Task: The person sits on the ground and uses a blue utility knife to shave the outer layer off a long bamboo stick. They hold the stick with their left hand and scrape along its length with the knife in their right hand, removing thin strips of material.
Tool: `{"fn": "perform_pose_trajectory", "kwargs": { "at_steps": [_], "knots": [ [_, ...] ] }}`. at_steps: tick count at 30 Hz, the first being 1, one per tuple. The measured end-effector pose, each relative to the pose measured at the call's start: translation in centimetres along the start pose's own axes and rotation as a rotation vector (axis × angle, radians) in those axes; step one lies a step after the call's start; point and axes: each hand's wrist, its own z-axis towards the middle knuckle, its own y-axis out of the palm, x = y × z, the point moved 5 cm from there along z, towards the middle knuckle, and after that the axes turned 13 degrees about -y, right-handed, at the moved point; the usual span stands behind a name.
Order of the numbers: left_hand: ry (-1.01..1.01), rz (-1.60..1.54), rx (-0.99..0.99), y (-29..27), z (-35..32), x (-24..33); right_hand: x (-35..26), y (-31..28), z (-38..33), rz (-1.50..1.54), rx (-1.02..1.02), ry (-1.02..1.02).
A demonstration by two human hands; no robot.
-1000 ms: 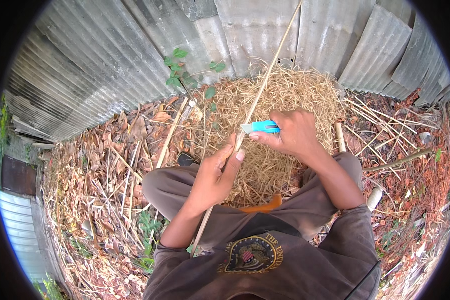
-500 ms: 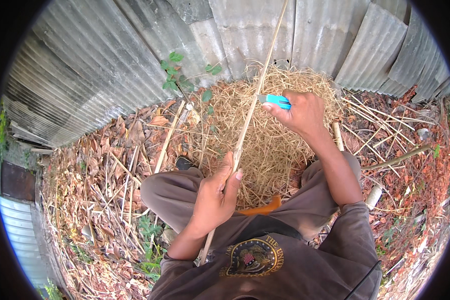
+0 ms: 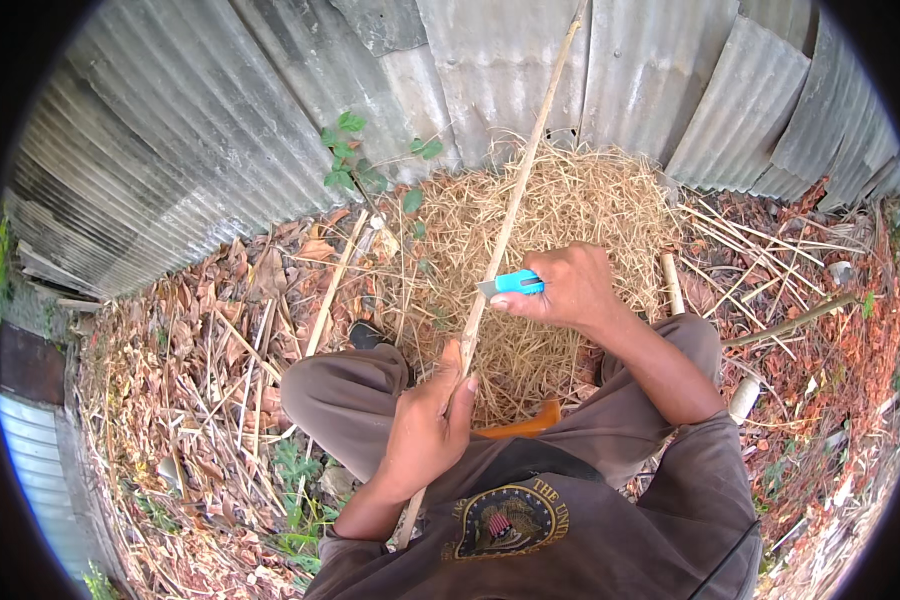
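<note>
A slender, pale wooden strip (image 3: 523, 180), perhaps split bamboo, is lying in front of the person, its long axis running from near left to far right. Its near end is passing under the left forearm beside the shirt; its far end is reaching up in front of the metal wall. The left hand (image 3: 430, 430) is gripping the strip in its nearer part, fingers wrapped around it and thumb pressing along its right side. The right hand (image 3: 572, 285) is standing to the right of the strip, farther out than the left, and is closing around a blue utility knife (image 3: 523, 283). The knife is pointing left, its blade (image 3: 487, 289) crossing the strip at a steep angle and seemingly touching it, just beyond the left hand's fingertips. Of the two, only the left hand is clearly holding the strip itself.

Beneath the strip, a heap of straw-like shavings (image 3: 595, 200) is spreading between the person's folded legs and the wall. Something orange (image 3: 530, 422), partly hidden, is resting between the legs. A dark shoe (image 3: 367, 335) is showing at the left. Dry leaves (image 3: 200, 330) are covering the ground to the left, and thin loose sticks (image 3: 745, 250) are lying crossed at the right. A wall of corrugated metal sheets (image 3: 510, 70) is closing off the far side, a leafy green plant (image 3: 340, 160) growing before it.
</note>
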Motion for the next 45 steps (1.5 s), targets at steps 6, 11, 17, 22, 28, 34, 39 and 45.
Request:
{"fn": "perform_pose_trajectory", "kwargs": {
  "at_steps": [6,11,17,22,28,34,39,45],
  "knots": [
    [0.007,0.046,-0.044,0.1,-2.4,-0.6,6.2,-0.5,0.7,-0.023,0.039,0.265],
    [-0.027,-0.019,-0.037,-0.3,-3.2,-1.2,0.7,0.1,-0.4,0.026,-0.013,-0.007],
    [-0.039,-0.053,-0.126,0.0,-6.4,-2.9,8.0,-0.9,0.1,0.100,0.028,0.375],
    [-0.074,-0.024,-0.077,-1.0,-7.1,-3.5,3.6,-0.6,-0.5,0.057,-0.060,0.148],
    [-0.081,0.008,-0.167,-1.6,-11.2,-4.7,16.8,-4.6,-1.1,-0.066,0.099,0.719],
    [-0.263,-0.022,-0.235,-3.0,-14.7,-7.5,23.1,-6.4,-6.0,-0.225,0.236,0.953],
    [-0.446,-0.597,-0.238,-1.6,-12.7,-10.3,12.9,-1.3,-3.4,0.061,0.015,0.624],
    [-0.437,-1.076,-0.399,2.3,-5.2,-7.6,-5.7,3.5,-1.1,0.190,-0.300,-0.120]
  ]
}}
